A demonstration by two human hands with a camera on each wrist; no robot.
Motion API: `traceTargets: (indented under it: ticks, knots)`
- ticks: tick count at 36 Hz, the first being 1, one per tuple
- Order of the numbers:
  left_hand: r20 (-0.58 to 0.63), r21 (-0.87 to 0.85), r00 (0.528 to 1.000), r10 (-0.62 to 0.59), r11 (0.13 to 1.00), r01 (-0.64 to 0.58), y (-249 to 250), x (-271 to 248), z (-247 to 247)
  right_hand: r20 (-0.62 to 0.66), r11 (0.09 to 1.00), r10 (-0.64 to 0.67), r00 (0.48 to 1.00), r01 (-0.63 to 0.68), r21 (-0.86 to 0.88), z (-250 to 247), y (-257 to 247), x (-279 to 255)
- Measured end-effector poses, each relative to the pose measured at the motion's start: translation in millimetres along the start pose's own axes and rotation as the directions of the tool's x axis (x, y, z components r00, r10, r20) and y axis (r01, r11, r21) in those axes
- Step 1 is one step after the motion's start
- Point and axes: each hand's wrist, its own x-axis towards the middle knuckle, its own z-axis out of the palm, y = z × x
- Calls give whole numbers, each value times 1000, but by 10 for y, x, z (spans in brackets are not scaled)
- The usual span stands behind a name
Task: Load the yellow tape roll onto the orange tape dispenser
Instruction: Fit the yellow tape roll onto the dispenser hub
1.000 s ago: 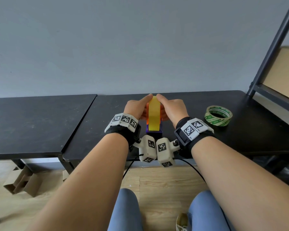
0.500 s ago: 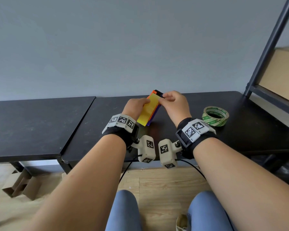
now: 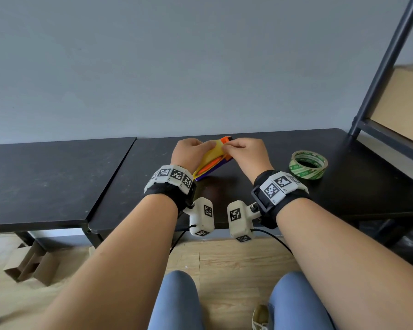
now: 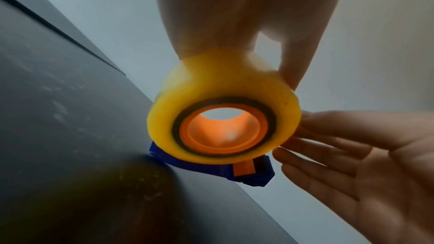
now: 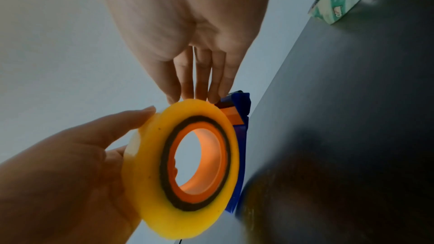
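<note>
The yellow tape roll [image 3: 209, 158] sits around the orange hub [image 4: 223, 131] of the orange tape dispenser [image 3: 225, 140], which has a blue base [image 4: 211, 166]. Both lean left over the black table [image 3: 248, 198], the base's lower corner on the tabletop. My left hand [image 3: 206, 147] grips the roll's upper edge from the left. My right hand [image 3: 225, 147] pinches the roll's rim close to the dispenser's front end, thumb and fingertips [image 5: 199, 96] meeting there. The roll hides most of the dispenser body.
A green-printed tape roll [image 3: 308, 164] lies flat on the table to the right. A dark metal shelf frame [image 3: 386, 67] with a cardboard box [image 3: 401, 103] stands at the far right. A second black table [image 3: 45, 177] adjoins on the left.
The roll and dispenser went from upright to tilted well over to the left. My right hand shifted from cupping the side to pinching the rim at the top.
</note>
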Motion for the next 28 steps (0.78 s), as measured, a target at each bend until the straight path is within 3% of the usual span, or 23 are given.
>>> traceTargets:
  ticks: [11,15,20,28]
  knots:
    - [-19,87,998,57,995,-55,-66,-26,41,-29,981,-18,999,12,-193,44,125,17]
    - [-16,87,997,69,994,-68,-78,-23,38,-19,981,-22,1000,18,-196,40,131,11]
    - [25,80,997,78,994,-79,-85,-14,19,21,997,12,1000,-11,-77,21,142,10]
    - [74,126,994,85,988,-94,-106,-16,35,82,981,-66,994,80,-177,-21,110,-16]
